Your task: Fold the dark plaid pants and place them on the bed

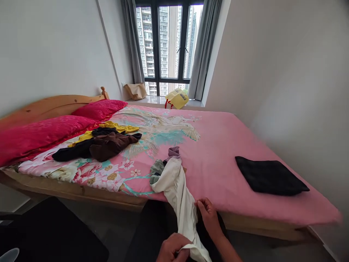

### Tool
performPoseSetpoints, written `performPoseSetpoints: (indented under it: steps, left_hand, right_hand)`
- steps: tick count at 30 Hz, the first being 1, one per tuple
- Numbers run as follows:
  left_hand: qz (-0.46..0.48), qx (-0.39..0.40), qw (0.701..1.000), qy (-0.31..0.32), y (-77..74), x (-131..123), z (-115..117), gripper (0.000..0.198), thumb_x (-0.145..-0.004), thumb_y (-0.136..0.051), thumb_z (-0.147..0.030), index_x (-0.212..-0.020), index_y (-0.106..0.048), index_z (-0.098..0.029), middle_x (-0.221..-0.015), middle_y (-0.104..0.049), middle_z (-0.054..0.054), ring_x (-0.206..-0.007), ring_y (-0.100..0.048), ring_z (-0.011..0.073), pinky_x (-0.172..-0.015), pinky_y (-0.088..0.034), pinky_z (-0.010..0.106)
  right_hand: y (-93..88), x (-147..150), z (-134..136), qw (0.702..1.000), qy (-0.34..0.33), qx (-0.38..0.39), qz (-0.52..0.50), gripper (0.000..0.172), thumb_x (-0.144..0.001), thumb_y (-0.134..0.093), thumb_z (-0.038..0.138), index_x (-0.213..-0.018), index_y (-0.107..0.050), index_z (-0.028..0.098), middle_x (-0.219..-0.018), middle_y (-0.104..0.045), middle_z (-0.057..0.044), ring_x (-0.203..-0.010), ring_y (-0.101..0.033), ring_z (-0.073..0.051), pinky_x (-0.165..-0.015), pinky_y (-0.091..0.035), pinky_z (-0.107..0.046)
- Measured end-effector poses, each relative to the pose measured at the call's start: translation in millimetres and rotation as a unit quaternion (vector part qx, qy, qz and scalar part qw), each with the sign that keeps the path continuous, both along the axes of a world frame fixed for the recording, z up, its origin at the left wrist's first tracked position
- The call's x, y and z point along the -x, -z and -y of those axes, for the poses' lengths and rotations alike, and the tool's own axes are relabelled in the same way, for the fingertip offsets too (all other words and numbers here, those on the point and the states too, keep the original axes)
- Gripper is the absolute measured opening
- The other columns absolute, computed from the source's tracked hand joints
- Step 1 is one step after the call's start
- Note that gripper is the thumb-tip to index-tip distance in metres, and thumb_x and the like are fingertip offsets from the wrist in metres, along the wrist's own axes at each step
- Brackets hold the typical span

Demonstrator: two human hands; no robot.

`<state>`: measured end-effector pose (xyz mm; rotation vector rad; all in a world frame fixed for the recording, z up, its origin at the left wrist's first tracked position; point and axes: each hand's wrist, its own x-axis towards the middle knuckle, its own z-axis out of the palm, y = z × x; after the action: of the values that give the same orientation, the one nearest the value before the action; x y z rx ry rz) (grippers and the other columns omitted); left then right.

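Hanging off the bed [218,153] edge, the cream garment [180,196] is gripped low by the left hand [171,249], pinched higher by the right hand [208,216].

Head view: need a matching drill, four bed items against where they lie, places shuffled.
Things:
1. cream garment
2. folded black cloth
3. dark clothes pile
4. yellow bag

Places:
A. on the window sill
B. flat on the pink sheet, near the right-hand wall
C. hanging over the bed's near edge, held by the left hand and right hand
D. beside the red pillows

Pairs: 1-C, 2-B, 3-D, 4-A
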<state>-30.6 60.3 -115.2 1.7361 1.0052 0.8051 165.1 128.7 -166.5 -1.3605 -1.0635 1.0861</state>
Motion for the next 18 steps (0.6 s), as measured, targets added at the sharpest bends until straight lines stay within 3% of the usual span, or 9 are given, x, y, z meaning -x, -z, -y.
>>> performPoseSetpoints:
  steps: [3, 6, 9, 12, 15, 18]
  left_hand:
    - [0.076, 0.047, 0.995, -0.043, -18.1, 7.3, 11.2, 0.033, -0.087, -0.048, -0.042, -0.098, -0.071, -0.021, -0.097, -0.071, 0.007, -0.091, -0.063, 0.019, -0.084, -0.049, 0.028]
    - [0.107, 0.07, 0.99, -0.067, -28.0, 11.1, 20.5, 0.032, -0.084, -0.052, -0.042, -0.1, -0.072, -0.022, -0.105, -0.07, 0.007, -0.101, -0.062, 0.0216, -0.092, -0.048, 0.032]
    - [0.105, 0.052, 0.991, -0.066, -26.9, 13.1, 30.9, 0.031, -0.083, -0.054, -0.042, -0.1, -0.072, -0.023, -0.114, -0.067, 0.007, -0.112, -0.058, 0.0232, -0.101, -0.042, 0.037]
    - [0.094, 0.028, 0.992, -0.078, -23.4, 19.4, 40.9, 0.03, -0.083, -0.054, -0.042, -0.1, -0.072, -0.025, -0.126, -0.06, 0.007, -0.119, -0.052, 0.0241, -0.104, -0.04, 0.039]
    - [0.06, -0.01, 0.993, -0.102, -21.4, 31.3, 48.1, 0.031, -0.082, -0.055, -0.043, -0.1, -0.072, -0.025, -0.134, -0.053, 0.006, -0.124, -0.048, 0.0255, -0.107, -0.037, 0.041]
    - [0.023, 0.004, 0.991, -0.13, -17.9, 44.1, 52.7, 0.035, -0.079, -0.056, -0.048, -0.1, -0.072, -0.025, -0.129, -0.058, 0.005, -0.122, -0.05, 0.0269, -0.108, -0.035, 0.045]
  right_hand:
    - [-6.5, 3.7, 45.0, 0.984, 0.001, 0.099, -0.146, 0.039, -0.07, -0.062, 0.045, -0.099, -0.052, 0.02, -0.096, -0.061, -0.006, -0.087, -0.057, -0.02, -0.072, -0.047, -0.032]
    - [-20.3, 13.1, 78.2, 0.938, -0.101, 0.185, -0.277, 0.049, -0.073, -0.057, 0.051, -0.11, -0.05, 0.021, -0.098, -0.062, -0.007, -0.084, -0.059, -0.021, -0.064, -0.047, -0.031]
    - [-34.0, 23.3, 96.4, 0.904, -0.174, 0.196, -0.339, 0.043, -0.076, -0.057, 0.054, -0.095, -0.057, 0.015, -0.081, -0.063, -0.006, -0.067, -0.057, -0.016, -0.06, -0.045, -0.028]
    - [-43.8, 23.9, 103.5, 0.934, -0.1, 0.132, -0.317, 0.034, -0.071, -0.069, 0.045, -0.074, -0.054, 0.014, -0.066, -0.059, 0.0, -0.056, -0.048, -0.009, -0.058, -0.039, -0.023]
    - [-49.6, 13.1, 109.3, 0.95, -0.035, 0.084, -0.298, 0.033, -0.073, -0.067, 0.046, -0.074, -0.051, 0.017, -0.064, -0.055, 0.004, -0.055, -0.044, -0.009, -0.056, -0.037, -0.021]
    - [-46.7, 0.8, 117.5, 0.961, -0.007, 0.075, -0.266, 0.033, -0.074, -0.063, 0.049, -0.076, -0.049, 0.019, -0.065, -0.054, 0.004, -0.058, -0.046, -0.011, -0.056, -0.038, -0.023]
